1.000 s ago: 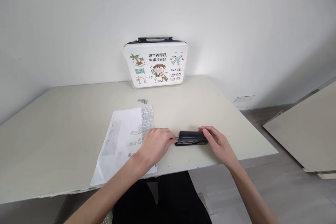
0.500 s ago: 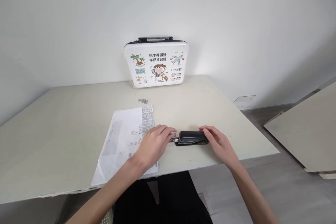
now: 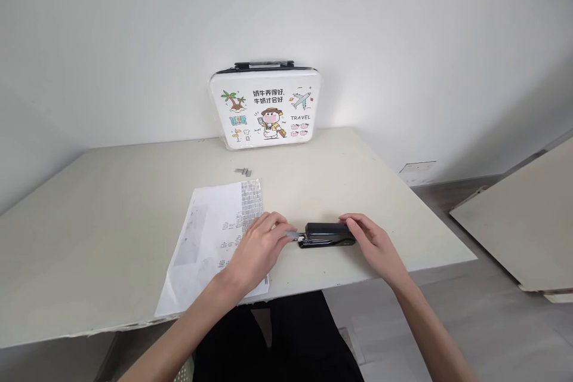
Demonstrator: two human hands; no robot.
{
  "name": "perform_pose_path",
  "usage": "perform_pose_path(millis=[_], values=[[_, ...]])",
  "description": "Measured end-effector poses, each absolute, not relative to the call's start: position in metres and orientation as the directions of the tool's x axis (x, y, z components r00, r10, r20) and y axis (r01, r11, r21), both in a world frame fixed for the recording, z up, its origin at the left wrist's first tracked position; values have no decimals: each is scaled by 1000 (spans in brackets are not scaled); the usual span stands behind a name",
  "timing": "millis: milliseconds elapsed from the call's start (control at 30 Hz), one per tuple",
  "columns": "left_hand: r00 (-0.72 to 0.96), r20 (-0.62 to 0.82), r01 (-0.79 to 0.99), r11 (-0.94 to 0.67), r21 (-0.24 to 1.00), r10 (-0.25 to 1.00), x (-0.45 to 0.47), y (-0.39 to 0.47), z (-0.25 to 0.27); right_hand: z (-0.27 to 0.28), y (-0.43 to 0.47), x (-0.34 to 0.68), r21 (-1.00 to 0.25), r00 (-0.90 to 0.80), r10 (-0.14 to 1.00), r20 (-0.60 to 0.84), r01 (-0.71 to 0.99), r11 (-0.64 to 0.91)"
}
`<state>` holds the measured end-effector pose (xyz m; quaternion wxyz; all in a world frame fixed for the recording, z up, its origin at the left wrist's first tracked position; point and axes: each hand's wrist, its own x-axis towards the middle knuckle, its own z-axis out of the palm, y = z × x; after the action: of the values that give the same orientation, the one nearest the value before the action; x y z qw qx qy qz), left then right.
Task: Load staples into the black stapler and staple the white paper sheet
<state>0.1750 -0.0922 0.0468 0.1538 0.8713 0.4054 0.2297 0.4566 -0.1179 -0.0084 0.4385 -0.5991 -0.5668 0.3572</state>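
Observation:
A black stapler (image 3: 329, 235) lies on its side across the front of the table, its metal inner part sticking out at the left end. My right hand (image 3: 369, 245) is closed around the stapler's right end, thumb on top. Between the thumb and fingertips of my left hand (image 3: 259, 245) is a small grey strip of staples (image 3: 292, 234), held right at the stapler's protruding metal end. Part of the strip is hidden by my fingers. Beneath my left hand and wrist lies a printed sheet of paper (image 3: 194, 236).
Several loose grey staple strips (image 3: 243, 172) lie just beyond the paper. A white case (image 3: 268, 110) with cartoon prints leans against the wall at the back of the table (image 3: 111, 209). A pale board (image 3: 528, 221) stands at the right, beyond the table's edge.
My left fingers have drawn slightly back to the left, and the grey strip between them now shows more clearly. My right hand and the stapler have hardly moved.

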Motion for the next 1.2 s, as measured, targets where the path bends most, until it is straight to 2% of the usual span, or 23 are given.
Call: perform_pose_path(millis=[767,1033,1200], values=[[561,185,707,-583,400,807,185,-94,41,-7,-119,455,-933,98,993,70,359,30],[692,98,551,-611,568,715,153,-71,48,-5,-120,456,-932,79,995,63,362,30],[738,56,465,-567,680,672,163,-59,47,-1,-120,458,-905,-113,992,54,414,97]])
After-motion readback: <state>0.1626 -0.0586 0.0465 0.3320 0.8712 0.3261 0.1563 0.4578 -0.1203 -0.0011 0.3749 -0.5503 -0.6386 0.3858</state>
